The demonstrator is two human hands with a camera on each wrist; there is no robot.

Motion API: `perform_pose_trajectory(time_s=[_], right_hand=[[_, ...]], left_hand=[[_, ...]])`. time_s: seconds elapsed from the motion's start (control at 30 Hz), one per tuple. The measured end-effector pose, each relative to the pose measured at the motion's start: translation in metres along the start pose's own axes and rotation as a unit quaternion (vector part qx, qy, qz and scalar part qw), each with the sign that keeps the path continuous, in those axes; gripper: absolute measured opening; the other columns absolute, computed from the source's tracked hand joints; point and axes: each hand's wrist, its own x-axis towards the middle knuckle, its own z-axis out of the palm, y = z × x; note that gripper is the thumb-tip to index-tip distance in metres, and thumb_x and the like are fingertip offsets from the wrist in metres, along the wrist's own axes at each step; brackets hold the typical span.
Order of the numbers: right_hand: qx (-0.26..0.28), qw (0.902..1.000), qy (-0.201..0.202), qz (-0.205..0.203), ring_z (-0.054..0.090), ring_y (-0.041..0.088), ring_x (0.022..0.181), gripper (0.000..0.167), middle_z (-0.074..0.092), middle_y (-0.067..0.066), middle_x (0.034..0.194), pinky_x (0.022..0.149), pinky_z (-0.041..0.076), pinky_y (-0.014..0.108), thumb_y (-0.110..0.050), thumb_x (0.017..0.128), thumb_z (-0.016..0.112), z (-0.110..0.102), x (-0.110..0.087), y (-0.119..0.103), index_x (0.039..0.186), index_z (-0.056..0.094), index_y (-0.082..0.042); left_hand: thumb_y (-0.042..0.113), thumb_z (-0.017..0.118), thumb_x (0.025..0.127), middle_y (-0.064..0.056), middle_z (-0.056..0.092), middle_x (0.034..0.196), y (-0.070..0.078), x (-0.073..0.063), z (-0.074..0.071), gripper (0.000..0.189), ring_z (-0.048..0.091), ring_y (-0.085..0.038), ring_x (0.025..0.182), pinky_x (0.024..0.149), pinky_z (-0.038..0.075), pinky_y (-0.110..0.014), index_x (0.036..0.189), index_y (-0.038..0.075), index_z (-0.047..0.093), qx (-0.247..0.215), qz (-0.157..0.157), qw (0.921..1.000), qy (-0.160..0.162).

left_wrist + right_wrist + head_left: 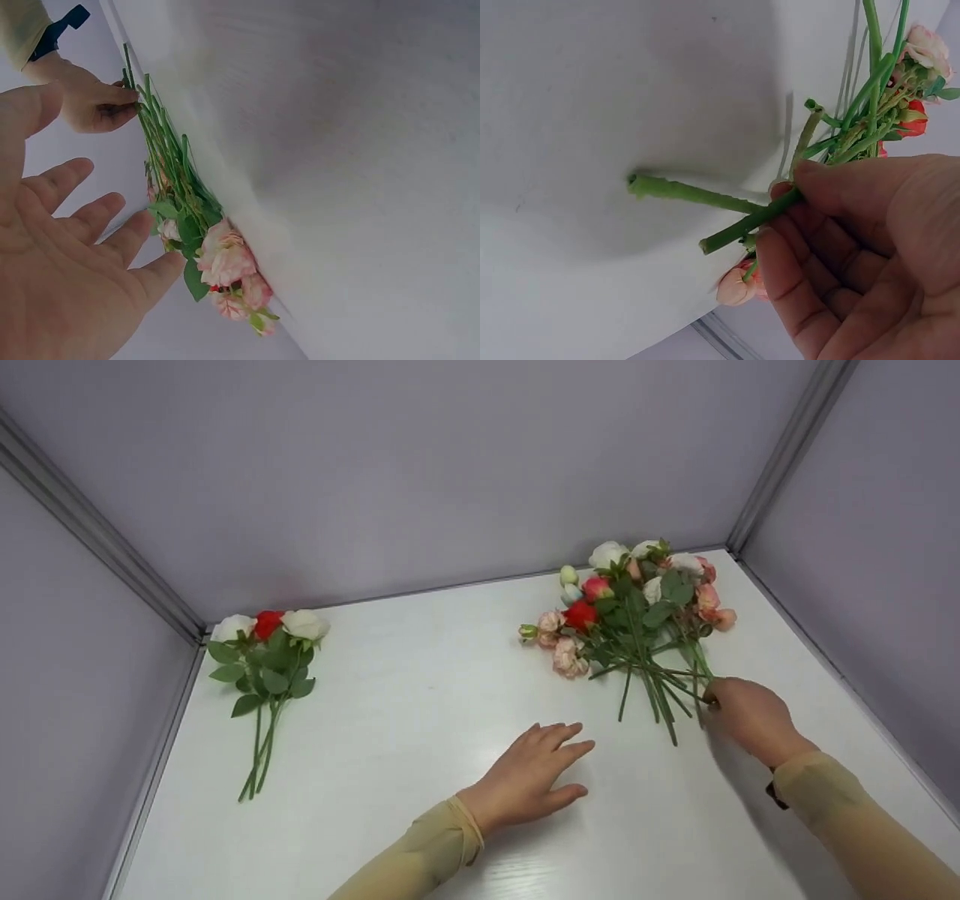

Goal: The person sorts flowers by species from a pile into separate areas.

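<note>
White tabletop (405,705), head view: a smooth, faintly glossy surface spreads beneath and around the grip, enclosed by grey-lilac wall panels (450,472) joined at a metal corner post (791,457) beyond the grip. The right hand (750,720) pinches stem material at the near side of a mixed flower bunch (634,607), which lies just beyond and to the left of that grip. Its blooms point toward the back panel; its stems (664,709) fan toward the person, their long axes crossing. The left hand (521,780), nearer the person and left of the grip, holds nothing, its fingers extended and parted. Well left of the grip, a smaller bunch (274,667) lies with its long axis front to back, blooms at the far end.

Left wrist view: past the left hand's spread fingers, the right hand's thumb and fingers meet at the stem ends; pink blooms (229,262) form the opposite end of the long axis.

Right wrist view: thumb and forefinger pinch a dark green stem (742,225), its cut end projecting beyond the fingertips. Just beside it, a lighter stem (694,196) slants across; whether it too is gripped cannot be told.
</note>
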Motion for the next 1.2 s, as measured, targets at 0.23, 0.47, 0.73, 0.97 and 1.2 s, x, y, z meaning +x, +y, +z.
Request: perform_pose_trajectory(time_s=[0.23,0.47,0.73,0.97,1.2], right_hand=[[0.038,0.9993,0.006,-0.004,0.066,0.03,0.082,0.018,0.071,0.02,0.108,0.075,0.054,0.054,-0.006,0.099,0.061,-0.007,-0.007,-0.005,0.111,0.073,0.0],[0.109,0.994,-0.004,0.002,0.06,0.02,0.075,0.019,0.071,0.01,0.1,0.067,0.05,0.041,-0.014,0.1,0.065,-0.013,-0.009,-0.025,0.113,0.073,-0.002],[0.271,0.9623,-0.014,-0.025,0.067,0.02,0.085,0.017,0.072,0.006,0.099,0.07,0.056,0.038,-0.019,0.098,0.071,0.008,-0.004,-0.097,0.112,0.074,-0.009],[0.373,0.9253,-0.033,-0.062,0.068,0.02,0.084,0.012,0.072,0.002,0.093,0.069,0.055,0.034,-0.017,0.096,0.074,0.043,0.002,-0.17,0.106,0.074,-0.011],[0.39,0.9164,-0.039,-0.082,0.068,0.021,0.082,0.008,0.073,0.003,0.092,0.071,0.055,0.034,-0.016,0.095,0.075,0.06,0.007,-0.203,0.103,0.074,-0.014]], left_hand=[[0.041,0.059,0.105,-0.005,0.045,0.157,-0.005,0.0,-0.004,0.054,0.041,-0.02,0.144,0.119,0.032,-0.04,0.153,0.018,0.05,-0.037,-0.018,0.9987,0.031],[0.037,0.057,0.106,0.002,0.058,0.145,-0.012,-0.001,-0.013,0.041,0.051,-0.016,0.136,0.11,0.044,-0.035,0.143,0.019,0.061,-0.14,-0.107,0.9815,0.075],[0.033,0.063,0.104,0.003,0.071,0.12,-0.034,0.013,-0.033,0.033,0.066,-0.014,0.112,0.096,0.054,-0.034,0.131,0.015,0.07,-0.433,-0.218,0.854,0.189],[0.025,0.068,0.102,-0.011,0.072,0.116,-0.048,0.019,-0.058,0.037,0.07,-0.027,0.108,0.091,0.058,-0.036,0.13,0.001,0.067,-0.57,-0.218,0.732,0.302],[0.011,0.074,0.096,-0.02,0.07,0.11,-0.056,0.008,-0.066,0.025,0.071,-0.024,0.096,0.087,0.06,-0.04,0.117,-0.002,0.069,-0.597,-0.224,0.6912,0.34]])
